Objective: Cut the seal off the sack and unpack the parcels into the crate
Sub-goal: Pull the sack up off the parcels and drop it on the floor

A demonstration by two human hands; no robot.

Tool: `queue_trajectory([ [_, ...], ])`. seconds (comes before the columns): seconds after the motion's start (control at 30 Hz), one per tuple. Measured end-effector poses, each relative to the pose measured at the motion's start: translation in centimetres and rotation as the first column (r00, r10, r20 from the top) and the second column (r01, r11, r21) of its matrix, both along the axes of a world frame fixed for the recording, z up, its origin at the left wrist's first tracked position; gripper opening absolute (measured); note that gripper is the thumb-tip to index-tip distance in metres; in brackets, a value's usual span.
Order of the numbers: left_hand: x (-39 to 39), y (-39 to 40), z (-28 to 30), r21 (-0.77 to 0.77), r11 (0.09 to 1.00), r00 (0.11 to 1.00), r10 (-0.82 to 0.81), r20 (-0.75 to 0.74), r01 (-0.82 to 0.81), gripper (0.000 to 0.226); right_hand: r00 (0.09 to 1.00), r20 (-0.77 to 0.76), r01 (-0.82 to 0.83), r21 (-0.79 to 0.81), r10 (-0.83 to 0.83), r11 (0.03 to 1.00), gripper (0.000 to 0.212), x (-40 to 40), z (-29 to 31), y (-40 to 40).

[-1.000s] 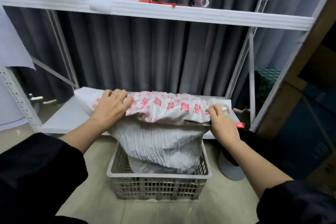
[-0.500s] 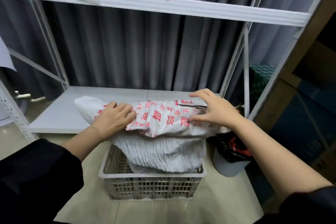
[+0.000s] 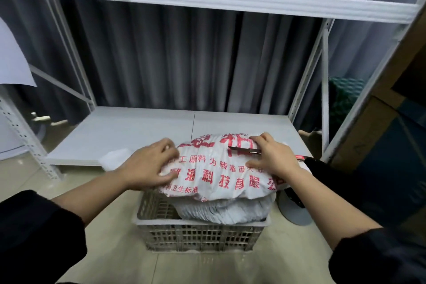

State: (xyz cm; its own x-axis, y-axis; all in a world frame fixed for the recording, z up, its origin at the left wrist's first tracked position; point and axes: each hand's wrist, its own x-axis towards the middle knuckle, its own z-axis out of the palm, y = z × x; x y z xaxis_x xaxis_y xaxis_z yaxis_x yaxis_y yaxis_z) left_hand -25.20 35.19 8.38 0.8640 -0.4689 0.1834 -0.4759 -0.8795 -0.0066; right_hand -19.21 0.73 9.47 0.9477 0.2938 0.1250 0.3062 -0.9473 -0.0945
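Left hand lies open, palm down, on the white sack, which sits in the grey crate with its top leaning toward the lower shelf. Right hand presses the sack with fingers spread, pinning a red-handled knife beneath them. No seal is visible; locate it first, and cut away from the steadying hand.

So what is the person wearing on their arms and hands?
Both arms have loose black sleeves pushed up toward the elbows, so the forearms are bare. The left hand and right hand are bare too: no gloves, rings or watch that I can see.
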Motion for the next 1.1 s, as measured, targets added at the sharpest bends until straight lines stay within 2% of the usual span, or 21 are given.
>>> queue_trajectory([
  [0.1, 1.1, -0.5, -0.1, 0.067, 0.967, 0.917, 0.256, -0.306, -0.247, 0.123, 0.999, 0.023, -0.039, 0.039, 0.038, 0.998, 0.072, -0.1, -0.6, -0.7],
  [0.17, 1.7, -1.2, -0.4, 0.151, 0.945, 0.842, 0.328, -0.429, -0.291, 0.139, 0.997, 0.034, -0.076, 0.040, 0.074, 0.996, 0.070, -0.2, -1.1, -1.1],
  [0.23, 1.8, -2.3, -1.6, 0.220, 0.925, 0.821, 0.376, -0.430, -0.309, 0.140, 0.996, 0.032, -0.088, 0.081, 0.086, 0.993, 0.069, -0.5, -1.6, -1.3],
  [0.3, 1.6, -3.6, -3.0, 0.261, 0.901, 0.836, 0.422, -0.349, -0.346, 0.126, 0.996, 0.017, -0.084, 0.139, 0.082, 0.987, 0.069, -0.9, -1.8, -1.5],
  [0.43, 2.1, -4.4, -3.7, 0.233, 0.893, 0.909, 0.411, -0.068, -0.386, 0.059, 0.997, 0.032, -0.071, 0.092, 0.068, 0.993, 0.077, -1.8, -0.9, -2.4],
  [0.5, 2.2, -3.9, -2.9, 0.166, 0.900, 0.914, 0.405, 0.016, -0.402, 0.040, 1.000, 0.026, 0.013, 0.101, -0.015, 0.995, 0.086, -2.3, -0.2, -3.3],
  [0.57, 2.3, -3.1, -1.9, 0.062, 0.895, 0.895, 0.434, 0.107, -0.442, 0.033, 0.995, -0.029, 0.094, 0.085, -0.092, 0.992, 0.096, -2.8, 0.4, -4.1],
  [0.63, 2.3, -2.3, -1.0, -0.038, 0.872, 0.853, 0.485, 0.191, -0.487, 0.030, 0.989, -0.098, 0.110, 0.024, -0.107, 0.994, 0.109, -3.2, 0.4, -3.9],
  [0.73, 2.3, -1.7, 0.3, -0.151, 0.838, 0.812, 0.545, 0.211, -0.524, 0.026, 0.980, -0.173, 0.096, -0.029, -0.099, 0.995, 0.121, -3.9, -0.8, -1.9],
  [0.83, 2.1, -1.1, 1.6, -0.244, 0.789, 0.786, 0.603, 0.134, -0.564, 0.022, 0.980, -0.115, 0.172, 0.055, -0.165, 0.984, 0.105, -4.1, -2.6, 0.4],
  [0.97, 1.0, 0.5, 3.7, -0.284, 0.734, 0.751, 0.657, 0.066, -0.617, 0.020, 0.990, -0.003, 0.140, 0.139, -0.141, 0.980, 0.056, -4.3, -2.7, 2.2],
  [1.03, 0.5, 1.2, 5.3, -0.282, 0.722, 0.722, 0.681, 0.127, -0.631, 0.018, 0.992, 0.058, 0.091, 0.264, -0.110, 0.960, 0.035, -4.2, -1.2, 2.7],
  [1.1, 0.4, 1.8, 7.6, -0.272, 0.732, 0.679, 0.681, 0.275, -0.624, 0.020, 0.984, 0.143, 0.044, 0.405, -0.110, 0.913, 0.028, -3.5, 1.4, 2.8],
])
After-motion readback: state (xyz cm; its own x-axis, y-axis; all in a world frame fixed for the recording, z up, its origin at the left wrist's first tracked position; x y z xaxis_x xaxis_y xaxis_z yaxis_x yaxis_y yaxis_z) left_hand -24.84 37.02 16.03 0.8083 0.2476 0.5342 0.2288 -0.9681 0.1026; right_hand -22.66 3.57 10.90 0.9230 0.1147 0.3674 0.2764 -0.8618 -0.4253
